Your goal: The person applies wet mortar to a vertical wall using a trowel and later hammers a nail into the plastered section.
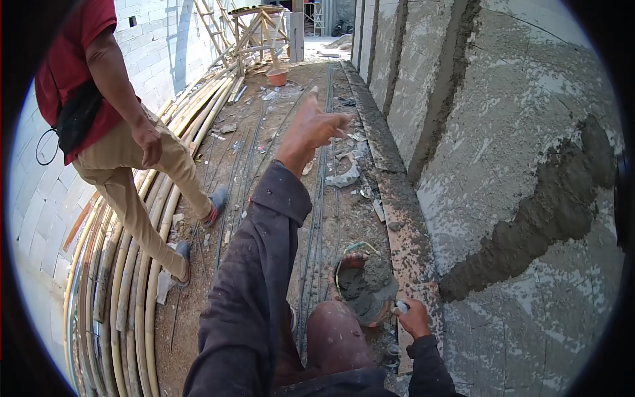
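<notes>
Mortar bucket (366, 286) sits beside the knee; right hand (415, 317) is closed around a trowel handle (401, 306) at its rim; left hand (316, 129) is raised, fingers spread, holding nothing.

Dirt floor (264, 165), strewn with rubble. Long pale pipes (132, 278) lie in a curved bundle along its left side; thin steel rods (317, 218) run lengthwise down the middle. A mortar-filled basin (367, 288) (orange rim) and a distant orange bucket (278, 77) rest on it.
</notes>
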Demonstrator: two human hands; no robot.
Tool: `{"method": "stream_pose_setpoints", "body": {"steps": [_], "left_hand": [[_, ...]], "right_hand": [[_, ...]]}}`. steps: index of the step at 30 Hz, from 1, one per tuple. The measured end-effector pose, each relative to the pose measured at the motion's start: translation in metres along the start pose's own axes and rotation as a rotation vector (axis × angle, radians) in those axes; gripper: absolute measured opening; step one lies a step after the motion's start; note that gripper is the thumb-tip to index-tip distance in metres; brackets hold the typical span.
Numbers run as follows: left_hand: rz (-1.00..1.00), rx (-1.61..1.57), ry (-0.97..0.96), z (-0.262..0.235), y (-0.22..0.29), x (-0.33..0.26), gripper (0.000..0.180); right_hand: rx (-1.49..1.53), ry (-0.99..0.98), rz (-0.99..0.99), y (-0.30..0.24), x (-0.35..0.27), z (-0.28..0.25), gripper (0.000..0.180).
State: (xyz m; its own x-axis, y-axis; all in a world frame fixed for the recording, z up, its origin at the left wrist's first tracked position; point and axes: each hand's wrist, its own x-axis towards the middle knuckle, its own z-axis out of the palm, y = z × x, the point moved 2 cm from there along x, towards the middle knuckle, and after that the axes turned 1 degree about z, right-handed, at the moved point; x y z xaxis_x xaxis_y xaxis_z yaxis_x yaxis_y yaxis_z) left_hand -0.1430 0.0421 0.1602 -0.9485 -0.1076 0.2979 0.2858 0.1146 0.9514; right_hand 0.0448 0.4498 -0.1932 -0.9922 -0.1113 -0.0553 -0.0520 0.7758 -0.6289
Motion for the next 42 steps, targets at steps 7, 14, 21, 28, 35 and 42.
{"method": "stream_pose_setpoints", "body": {"steps": [7,14,21,28,35,42], "left_hand": [[-0.104,-0.001,0.179,-0.003,-0.094,-0.106,0.093],[-0.156,0.083,0.150,0.016,-0.130,-0.100,0.089],[-0.118,0.039,0.129,0.004,-0.131,-0.093,0.081],[-0.313,0.413,0.006,-0.002,-0.205,-0.093,0.064],[-0.702,0.897,-0.424,0.045,-0.345,-0.162,0.069],[-0.902,0.699,-0.343,0.080,-0.414,-0.255,0.061]], "right_hand": [[0.057,0.171,-0.486,-0.153,0.005,-0.180,0.039],[0.568,0.138,-0.600,-0.236,-0.025,-0.372,0.023],[-0.564,1.500,-0.149,-0.117,-0.016,-0.478,0.022],[0.128,0.988,-0.113,-0.112,-0.045,-0.301,0.028],[0.162,0.187,0.134,-0.045,-0.060,-0.031,0.028],[0.445,0.107,0.395,-0.031,-0.089,-0.002,0.031]]}}
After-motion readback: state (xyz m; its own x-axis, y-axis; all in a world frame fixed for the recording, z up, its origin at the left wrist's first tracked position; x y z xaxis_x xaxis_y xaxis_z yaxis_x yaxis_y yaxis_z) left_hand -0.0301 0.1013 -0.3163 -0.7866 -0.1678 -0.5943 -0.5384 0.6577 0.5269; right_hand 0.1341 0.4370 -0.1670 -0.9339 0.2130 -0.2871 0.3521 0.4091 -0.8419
